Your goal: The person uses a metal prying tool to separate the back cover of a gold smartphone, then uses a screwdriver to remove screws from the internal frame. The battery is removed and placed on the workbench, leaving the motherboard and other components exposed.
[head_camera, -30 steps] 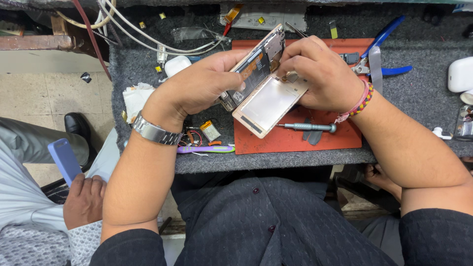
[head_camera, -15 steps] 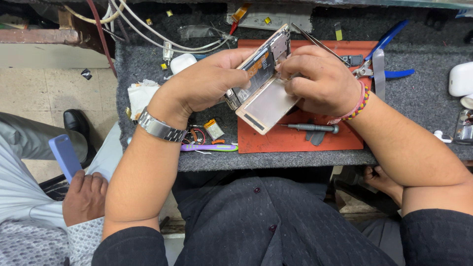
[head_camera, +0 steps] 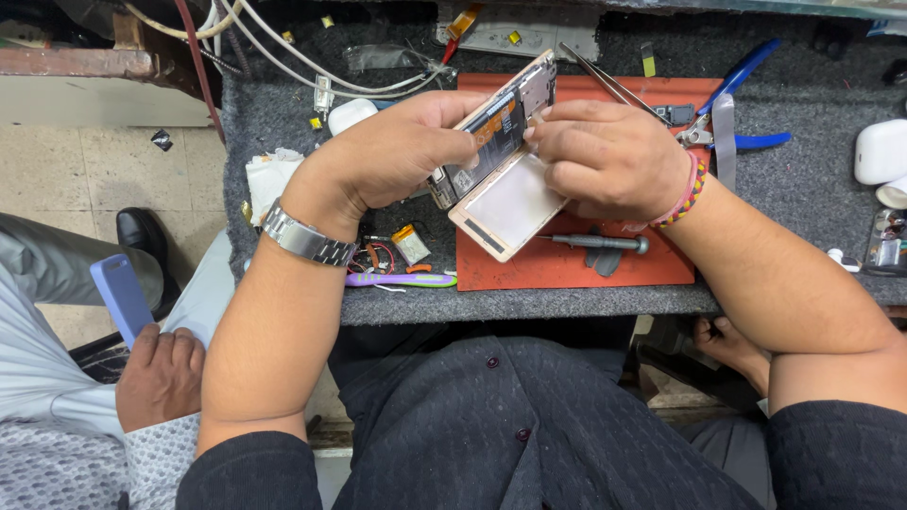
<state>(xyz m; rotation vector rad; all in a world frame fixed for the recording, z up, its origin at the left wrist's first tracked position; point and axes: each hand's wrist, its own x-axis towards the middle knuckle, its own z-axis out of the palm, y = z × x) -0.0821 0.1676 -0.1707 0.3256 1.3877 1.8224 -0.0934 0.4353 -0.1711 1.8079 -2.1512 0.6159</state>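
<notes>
An opened smartphone [head_camera: 499, 123] with its circuit board showing is held up over a red work mat [head_camera: 567, 264]. My left hand [head_camera: 392, 156] grips the phone body along its left side. Its pale gold back cover [head_camera: 505, 203] hangs open below the body. My right hand [head_camera: 609, 156] holds the cover's right edge, fingertips at the seam between the two halves. A metal watch sits on my left wrist and a beaded band on my right.
A small screwdriver [head_camera: 600, 243] lies on the mat. Tweezers [head_camera: 605, 83], blue-handled pliers [head_camera: 746, 94], a purple pry tool [head_camera: 402, 280], white cables [head_camera: 283, 47] and a white earbud case [head_camera: 883, 151] lie on the grey bench. Another person's hand [head_camera: 161, 373] holds a blue phone [head_camera: 121, 297] at lower left.
The phone has tilted more upright and the gap between body and cover has grown. My right fingers shifted toward the seam. The other person's hand moved slightly.
</notes>
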